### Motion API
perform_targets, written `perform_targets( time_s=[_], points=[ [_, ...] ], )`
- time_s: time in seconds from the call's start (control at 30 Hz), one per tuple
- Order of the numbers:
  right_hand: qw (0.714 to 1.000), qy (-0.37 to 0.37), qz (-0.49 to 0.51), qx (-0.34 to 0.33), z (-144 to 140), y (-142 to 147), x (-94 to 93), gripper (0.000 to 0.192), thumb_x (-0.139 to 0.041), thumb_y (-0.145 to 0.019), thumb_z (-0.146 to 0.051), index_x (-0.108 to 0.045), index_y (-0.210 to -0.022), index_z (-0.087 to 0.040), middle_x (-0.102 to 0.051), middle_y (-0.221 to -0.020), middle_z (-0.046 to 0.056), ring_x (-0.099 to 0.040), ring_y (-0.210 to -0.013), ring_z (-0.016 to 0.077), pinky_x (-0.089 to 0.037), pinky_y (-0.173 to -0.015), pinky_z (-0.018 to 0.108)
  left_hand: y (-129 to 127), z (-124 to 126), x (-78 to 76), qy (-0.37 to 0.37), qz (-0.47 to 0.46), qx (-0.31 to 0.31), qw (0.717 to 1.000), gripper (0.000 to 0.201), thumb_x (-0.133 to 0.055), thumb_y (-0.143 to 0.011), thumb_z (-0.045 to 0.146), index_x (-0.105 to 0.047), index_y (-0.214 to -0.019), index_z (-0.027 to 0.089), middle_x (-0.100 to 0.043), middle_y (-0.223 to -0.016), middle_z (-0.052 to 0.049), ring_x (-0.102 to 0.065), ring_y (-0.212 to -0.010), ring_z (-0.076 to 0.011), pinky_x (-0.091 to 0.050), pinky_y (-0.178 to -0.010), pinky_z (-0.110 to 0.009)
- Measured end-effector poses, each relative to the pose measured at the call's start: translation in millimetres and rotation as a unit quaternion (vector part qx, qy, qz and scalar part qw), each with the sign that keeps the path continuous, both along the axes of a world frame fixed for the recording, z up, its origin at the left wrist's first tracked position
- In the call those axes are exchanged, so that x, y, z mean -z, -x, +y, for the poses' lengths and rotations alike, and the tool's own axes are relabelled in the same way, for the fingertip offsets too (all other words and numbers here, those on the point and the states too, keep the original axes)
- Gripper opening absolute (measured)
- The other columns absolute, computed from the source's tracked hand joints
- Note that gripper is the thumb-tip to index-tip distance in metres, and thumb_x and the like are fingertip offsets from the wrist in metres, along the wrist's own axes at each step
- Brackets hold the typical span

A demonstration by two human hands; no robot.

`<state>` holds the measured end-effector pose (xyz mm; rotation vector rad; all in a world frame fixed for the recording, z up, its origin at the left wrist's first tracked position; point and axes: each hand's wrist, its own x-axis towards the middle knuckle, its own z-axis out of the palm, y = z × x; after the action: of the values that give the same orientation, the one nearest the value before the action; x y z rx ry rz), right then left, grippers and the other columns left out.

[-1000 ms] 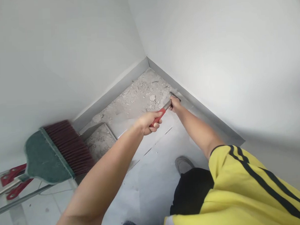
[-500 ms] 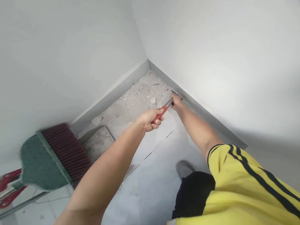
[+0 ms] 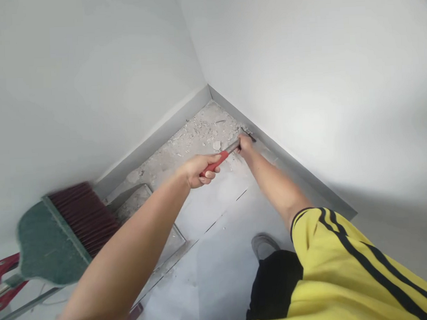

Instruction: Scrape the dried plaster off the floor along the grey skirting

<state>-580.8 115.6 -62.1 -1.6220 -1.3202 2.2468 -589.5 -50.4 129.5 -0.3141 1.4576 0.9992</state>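
Note:
My left hand [image 3: 200, 171] is wrapped round the red grip of a hammer [image 3: 233, 146]. My right hand [image 3: 245, 142] is closed on its metal shaft close to the dark head, which is partly hidden by the fingers. That head lies low beside the right-hand skirting [image 3: 287, 149], over bare rough floor. Whether it touches the skirting I cannot tell. Broken bits of mortar [image 3: 217, 145] and dust lie scattered to the left of it, up into the corner.
A green broom [image 3: 52, 242] with dark red bristles leans at the left, near a dustpan [image 3: 146, 189] partly behind my left forearm. Pale floor tiles [image 3: 217, 244] with dark joints spread below. Two white walls [image 3: 131, 64] meet at the corner. One shoe [image 3: 264, 245] stands on the tiles.
My left hand has moved left and slightly down with the grip, and my right hand slightly left. More of the hammer's shaft and head shows now. The view has shifted a little.

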Motion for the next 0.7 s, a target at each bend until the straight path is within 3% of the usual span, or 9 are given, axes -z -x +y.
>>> perform_targets(
  time_s=[0.07, 0.2, 0.27, 0.4, 0.47, 0.53, 0.63, 0.7],
  points=[
    [1.000, 0.027, -0.011, 0.009, -22, -2, 1.6, 0.015, -0.039, -0.083, -0.024, -0.033, -0.069, -0.022, -0.032, -0.037, -0.009, -0.036, -0.028, 0.0088, -0.029, -0.029, 0.017, -4, -20, -4.5, 0.009, 0.008, 0.005, 1.000, 0.042, -0.051, -0.084, 0.029, -0.046, -0.126, 0.024, -0.044, -0.060, 0.002, -0.025, -0.032, -0.0008, -0.010, -0.030, -0.013],
    [0.992, 0.100, 0.023, -0.070, -84, -9, 8.1, 0.014, -0.040, -0.082, -0.025, -0.033, -0.069, -0.023, -0.035, -0.037, -0.008, -0.038, -0.028, 0.0108, -0.022, -0.026, 0.017, -6, -73, -22.5, 0.038, -0.012, 0.018, 0.999, 0.048, -0.058, -0.080, 0.036, -0.046, -0.126, 0.030, -0.044, -0.064, 0.003, -0.027, -0.033, -0.0009, -0.011, -0.029, -0.013],
    [0.992, 0.096, 0.027, -0.071, -82, -5, 8.1, 0.015, -0.040, -0.083, -0.025, -0.034, -0.069, -0.022, -0.034, -0.037, -0.008, -0.037, -0.028, 0.0101, -0.021, -0.027, 0.017, -1, -68, -26.3, 0.049, -0.009, 0.018, 0.999, 0.044, -0.056, -0.082, 0.034, -0.047, -0.125, 0.028, -0.044, -0.063, 0.003, -0.026, -0.032, -0.0009, -0.010, -0.029, -0.013],
    [0.998, 0.066, 0.013, -0.020, -27, 15, 2.6, 0.018, -0.044, -0.083, -0.024, -0.036, -0.067, -0.021, -0.031, -0.039, -0.008, -0.035, -0.030, 0.0076, -0.027, -0.030, 0.016, 11, -16, -16.9, 0.025, 0.007, 0.015, 1.000, 0.034, -0.047, -0.086, 0.026, -0.048, -0.119, 0.020, -0.044, -0.059, 0.002, -0.027, -0.031, -0.0013, -0.011, -0.029, -0.012],
    [0.998, 0.066, 0.011, 0.010, -18, 20, -1.1, 0.018, -0.045, -0.081, -0.023, -0.036, -0.066, -0.021, -0.031, -0.040, -0.008, -0.034, -0.031, 0.0068, -0.029, -0.032, 0.016, 12, -8, -13.6, 0.020, 0.016, 0.013, 1.000, 0.033, -0.046, -0.086, 0.025, -0.047, -0.118, 0.019, -0.046, -0.059, 0.001, -0.027, -0.031, -0.0013, -0.012, -0.029, -0.012],
    [0.997, 0.067, 0.008, 0.026, -33, 16, -2.6, 0.017, -0.045, -0.081, -0.022, -0.035, -0.067, -0.021, -0.032, -0.040, -0.008, -0.035, -0.031, 0.0068, -0.029, -0.032, 0.016, 8, -24, -15.0, 0.029, 0.021, 0.014, 0.999, 0.034, -0.047, -0.086, 0.027, -0.047, -0.119, 0.020, -0.045, -0.059, 0.002, -0.026, -0.031, -0.0012, -0.012, -0.029, -0.012],
    [0.995, 0.095, 0.015, -0.011, -73, 0, 0.1, 0.016, -0.045, -0.080, -0.022, -0.036, -0.068, -0.021, -0.032, -0.040, -0.008, -0.036, -0.031, 0.0081, -0.026, -0.030, 0.016, 1, -62, -21.1, 0.042, -0.001, 0.024, 0.999, 0.036, -0.051, -0.084, 0.031, -0.047, -0.120, 0.025, -0.043, -0.059, 0.003, -0.025, -0.031, -0.0014, -0.010, -0.029, -0.012],
    [0.994, 0.106, 0.020, -0.029, -80, -5, 2.1, 0.016, -0.046, -0.080, -0.023, -0.036, -0.068, -0.021, -0.032, -0.040, -0.008, -0.035, -0.030, 0.0083, -0.023, -0.029, 0.016, 0, -69, -21.4, 0.046, -0.008, 0.028, 0.999, 0.036, -0.051, -0.084, 0.031, -0.048, -0.120, 0.027, -0.043, -0.059, 0.004, -0.026, -0.031, -0.0014, -0.010, -0.029, -0.013]
  ],
)
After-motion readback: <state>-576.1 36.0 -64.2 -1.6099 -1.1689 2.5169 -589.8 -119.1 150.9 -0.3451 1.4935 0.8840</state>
